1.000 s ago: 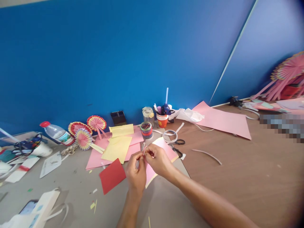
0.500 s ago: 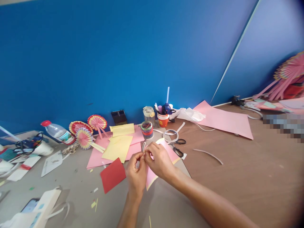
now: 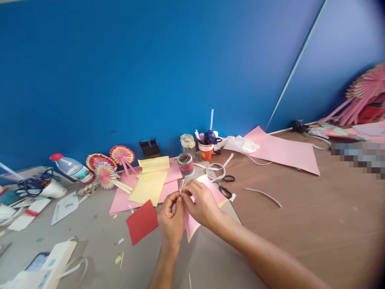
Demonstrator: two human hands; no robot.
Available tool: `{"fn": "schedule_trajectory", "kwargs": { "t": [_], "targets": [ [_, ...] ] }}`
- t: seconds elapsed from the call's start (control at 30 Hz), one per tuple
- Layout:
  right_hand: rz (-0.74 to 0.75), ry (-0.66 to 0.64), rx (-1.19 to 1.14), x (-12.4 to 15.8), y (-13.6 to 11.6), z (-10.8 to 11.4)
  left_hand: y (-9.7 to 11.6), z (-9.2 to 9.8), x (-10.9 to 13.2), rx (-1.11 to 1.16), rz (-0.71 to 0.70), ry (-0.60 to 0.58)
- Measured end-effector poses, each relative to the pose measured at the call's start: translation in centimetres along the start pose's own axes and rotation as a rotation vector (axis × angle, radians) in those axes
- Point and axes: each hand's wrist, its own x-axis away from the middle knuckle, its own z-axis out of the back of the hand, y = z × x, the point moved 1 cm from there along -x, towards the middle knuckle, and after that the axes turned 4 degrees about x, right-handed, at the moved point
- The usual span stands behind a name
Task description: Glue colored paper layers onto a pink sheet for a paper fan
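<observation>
My left hand (image 3: pixel 171 214) and my right hand (image 3: pixel 201 202) meet fingertip to fingertip, both closed in a pinch. Between them is the left corner of a pink sheet of paper with yellow edges (image 3: pixel 210 188), which passes beneath my right hand; its near corner curls up off the table. A small whitish strip (image 3: pixel 181 184) shows just beyond the fingertips, its lower end hidden. Behind the sheet lie a roll of white tape (image 3: pixel 215 171) and black-handled scissors (image 3: pixel 225 192). A red piece of paper (image 3: pixel 142 222) rests left of my left hand.
Yellow paper (image 3: pixel 148 188) covers pink sheets, beside folded paper rosettes (image 3: pixel 122 155). A thread spool (image 3: pixel 185 163), a clear jar (image 3: pixel 188 144) and a red cup of tools (image 3: pixel 206 151) stand at the back. A bottle (image 3: pixel 72 168) leans left; a power strip (image 3: pixel 57 261) lies near left.
The near corner of the pink sheet has shifted slightly to the right. Both hands keep pinching at nearly the same spot, and the view has moved a little.
</observation>
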Motion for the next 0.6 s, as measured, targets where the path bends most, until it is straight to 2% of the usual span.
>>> {"fn": "schedule_trajectory", "kwargs": {
  "t": [0.3, 0.6],
  "targets": [
    [0.076, 0.03, 0.112, 0.02, -0.06, 0.19, -0.29, -0.08, 0.02, 0.018, 0.049, 0.031],
    [0.152, 0.08, 0.174, 0.08, 0.05, -0.01, 0.25, -0.03, -0.01, 0.02, 0.067, -0.003]
  ]
}}
